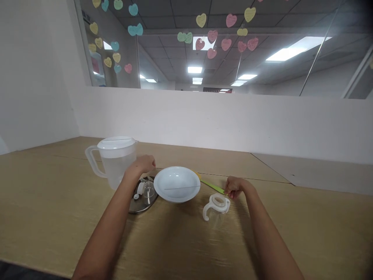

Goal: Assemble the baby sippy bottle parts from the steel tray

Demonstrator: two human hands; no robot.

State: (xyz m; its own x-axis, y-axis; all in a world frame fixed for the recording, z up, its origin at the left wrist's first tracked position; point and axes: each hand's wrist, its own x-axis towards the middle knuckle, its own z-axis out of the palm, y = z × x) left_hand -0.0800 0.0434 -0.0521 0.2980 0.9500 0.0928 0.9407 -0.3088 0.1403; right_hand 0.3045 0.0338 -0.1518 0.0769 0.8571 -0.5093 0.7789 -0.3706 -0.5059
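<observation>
My right hand is closed on the near end of a long green handle. The handle runs toward a yellow end, partly hidden behind a white bowl. My left hand has its fingers curled shut between the pitcher and the bowl, above the far side of a round metal tray; anything in those fingers is hidden. On the tray lie a clear cup-shaped cap and small white parts. A clear bottle with a white two-handled collar stands beside my right hand.
A translucent lidded pitcher stands at the left, its handle pointing left. Everything rests on a tan table. Behind it rise a white wall and a window with heart-shaped notes.
</observation>
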